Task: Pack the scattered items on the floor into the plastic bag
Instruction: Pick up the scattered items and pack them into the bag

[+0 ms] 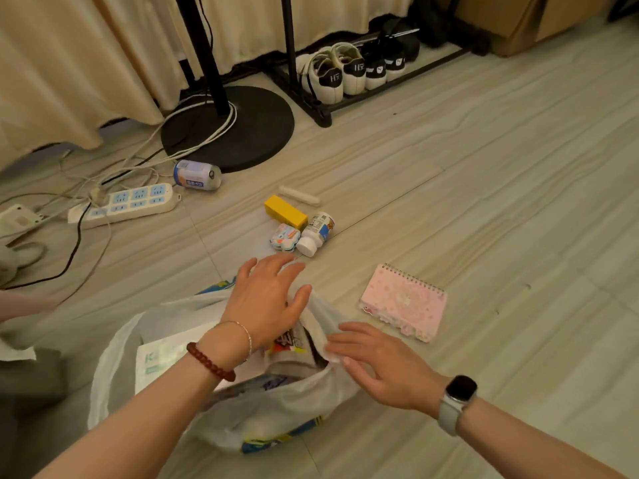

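**Bag partly filled, six items still loose on the floor**

The plastic bag [242,409] lies open on the floor [484,202] at its near edge, and several flat packets already show through its mouth, so part of the packing looks done. The left hand [266,299] reaches out over the bag's far rim with fingers spread and straight, holding nothing. The right hand [377,364] rests its straight fingers on the bag's right rim; whether the thumb pinches the plastic cannot be told.

Still outside the bag: a pink spiral notebook [404,302] just right of the bag; a tight cluster beyond the left hand made of a yellow box [285,211], a white pill bottle [316,233] and a small cartoon tin [285,237], all touching or nearly so; a pale stick [299,195] just behind them; and a can [197,174] lying on its side near the black stand base [249,133]. Judging by this, roughly half the job or more remains.
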### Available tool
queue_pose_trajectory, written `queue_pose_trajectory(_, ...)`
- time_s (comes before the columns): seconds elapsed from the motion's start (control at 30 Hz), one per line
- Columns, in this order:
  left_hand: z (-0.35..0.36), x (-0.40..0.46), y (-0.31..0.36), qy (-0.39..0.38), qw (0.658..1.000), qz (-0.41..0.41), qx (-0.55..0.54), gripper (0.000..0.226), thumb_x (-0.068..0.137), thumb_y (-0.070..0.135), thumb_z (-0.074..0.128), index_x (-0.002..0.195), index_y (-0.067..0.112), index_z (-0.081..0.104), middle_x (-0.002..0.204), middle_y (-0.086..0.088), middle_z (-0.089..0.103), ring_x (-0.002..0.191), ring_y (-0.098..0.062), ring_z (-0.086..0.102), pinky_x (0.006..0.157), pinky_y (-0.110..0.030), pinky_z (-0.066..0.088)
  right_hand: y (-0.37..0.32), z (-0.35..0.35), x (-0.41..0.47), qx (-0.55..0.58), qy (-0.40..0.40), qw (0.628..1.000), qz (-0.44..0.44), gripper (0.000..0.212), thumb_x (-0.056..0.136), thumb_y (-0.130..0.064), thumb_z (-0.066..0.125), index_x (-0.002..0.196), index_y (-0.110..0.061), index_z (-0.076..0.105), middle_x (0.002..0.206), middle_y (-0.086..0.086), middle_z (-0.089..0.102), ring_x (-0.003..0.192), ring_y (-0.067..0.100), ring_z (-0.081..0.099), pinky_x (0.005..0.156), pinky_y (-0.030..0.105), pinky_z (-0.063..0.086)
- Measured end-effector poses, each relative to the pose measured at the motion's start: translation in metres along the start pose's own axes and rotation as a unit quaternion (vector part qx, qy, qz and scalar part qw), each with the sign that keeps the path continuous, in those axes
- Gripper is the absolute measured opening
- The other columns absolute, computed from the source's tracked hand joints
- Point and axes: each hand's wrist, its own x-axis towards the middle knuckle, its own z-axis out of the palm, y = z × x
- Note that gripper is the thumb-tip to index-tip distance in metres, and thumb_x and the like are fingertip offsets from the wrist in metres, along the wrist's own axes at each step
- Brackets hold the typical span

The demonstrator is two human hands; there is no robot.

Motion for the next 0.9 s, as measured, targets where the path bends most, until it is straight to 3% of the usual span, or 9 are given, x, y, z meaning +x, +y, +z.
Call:
queue_pose_trajectory(0.13, 0.009, 0.039, 0.014, -0.02, 1.0, -0.016, 0.005, 0.046, 0.092, 0.042, 0.035, 0.135, 0.023, 0.037, 0.143, 0.001, 0.036, 0.132, -0.018, 0.03, 0.109, -0.035, 0.018, 0.03, -0.028, 0.015, 0.104, 0.191, 0.972, 0.094, 0.04, 0.092, -0.041, 0.029, 0.128, -0.031, 0.043, 0.124, -0.006, 0.048, 0.116, 0.004, 0.042, 0.097, 0.011, 0.031)
queue_pose_trajectory(0.2, 0.011, 0.06, 0.017, -0.036, 0.998, -0.045, -0.015, 0.047, 0.092, 0.039, 0.04, 0.135, 0.02, 0.036, 0.141, -0.002, 0.037, 0.128, -0.022, 0.034, 0.105, -0.037, 0.025, 0.06, -0.04, 0.024, 0.072, 0.221, 0.958, 0.166, 0.04, 0.093, -0.035, 0.033, 0.132, -0.026, 0.04, 0.13, 0.0, 0.046, 0.122, 0.012, 0.04, 0.1, 0.013, 0.026)
queue_pose_trajectory(0.27, 0.017, 0.082, 0.017, -0.049, 0.996, -0.067, -0.025, 0.049, 0.091, 0.038, 0.041, 0.135, 0.017, 0.035, 0.139, -0.006, 0.038, 0.125, -0.027, 0.036, 0.101, -0.041, 0.031, 0.093, -0.046, 0.028, -0.03, 0.177, 0.95, 0.257, 0.05, 0.094, -0.031, 0.042, 0.14, -0.017, 0.03, 0.142, 0.008, 0.039, 0.132, 0.022, 0.031, 0.108, 0.027, 0.024)
queue_pose_trajectory(0.33, 0.027, 0.104, 0.014, -0.061, 0.994, -0.092, -0.021, 0.052, 0.091, 0.038, 0.042, 0.137, 0.014, 0.032, 0.141, -0.008, 0.036, 0.125, -0.03, 0.034, 0.098, -0.043, 0.032, 0.116, -0.043, 0.027, -0.098, 0.07, 0.932, 0.343, 0.071, 0.09, -0.043, 0.045, 0.145, -0.016, 0.009, 0.153, 0.008, 0.019, 0.141, 0.024, 0.013, 0.113, 0.042, 0.013)
queue_pose_trajectory(0.43, 0.052, 0.13, 0.011, -0.072, 0.987, -0.135, -0.046, 0.056, 0.092, 0.038, 0.042, 0.138, 0.01, 0.026, 0.144, -0.009, 0.032, 0.127, -0.032, 0.03, 0.098, -0.044, 0.032, 0.13, -0.034, 0.02, -0.117, -0.022, 0.911, 0.394, 0.091, 0.084, -0.055, 0.05, 0.145, -0.018, -0.006, 0.155, 0.005, 0.005, 0.142, 0.024, 0.002, 0.114, 0.046, 0.008)
queue_pose_trajectory(0.6, 0.091, 0.158, 0.006, -0.068, 0.983, -0.171, -0.003, 0.062, 0.09, 0.039, 0.047, 0.137, 0.007, 0.024, 0.142, -0.011, 0.032, 0.124, -0.033, 0.029, 0.096, -0.043, 0.032, 0.127, -0.026, 0.014, -0.138, 0.017, 0.911, 0.389, 0.085, 0.081, -0.054, 0.054, 0.144, -0.02, 0.009, 0.141, 0.004, 0.031, 0.13, 0.023, 0.027, 0.102, 0.038, 0.028)
queue_pose_trajectory(0.7, 0.102, 0.164, 0.005, -0.032, 0.979, -0.198, 0.043, 0.058, 0.089, 0.028, 0.053, 0.136, 0.008, 0.027, 0.137, -0.016, 0.038, 0.12, -0.036, 0.034, 0.093, -0.043, 0.032, 0.121, -0.029, 0.019, -0.129, 0.019, 0.9, 0.416, 0.082, 0.076, -0.057, 0.059, 0.138, -0.017, 0.024, 0.128, 0.007, 0.039, 0.119, 0.026, 0.036, 0.094, 0.038, 0.033)
queue_pose_trajectory(0.8, 0.107, 0.162, 0.008, 0.0, 0.977, -0.203, 0.062, 0.045, 0.088, 0.006, 0.046, 0.132, 0.006, 0.034, 0.124, -0.022, 0.045, 0.109, -0.04, 0.045, 0.085, -0.043, 0.035, 0.115, -0.036, 0.02, -0.08, 0.045, 0.904, 0.417, 0.068, 0.078, -0.047, 0.063, 0.13, -0.014, 0.034, 0.123, 0.008, 0.039, 0.105, 0.029, 0.051, 0.084, 0.035, 0.04)
queue_pose_trajectory(0.9, 0.101, 0.16, 0.008, -0.009, 0.979, -0.204, -0.008, 0.049, 0.084, 0.008, 0.052, 0.13, 0.007, 0.035, 0.122, -0.023, 0.042, 0.102, -0.042, 0.05, 0.081, -0.044, 0.041, 0.109, -0.045, 0.021, -0.021, 0.105, 0.908, 0.405, 0.047, 0.088, -0.031, 0.055, 0.127, -0.011, 0.039, 0.125, 0.008, 0.042, 0.097, 0.03, 0.057, 0.074, 0.034, 0.046)
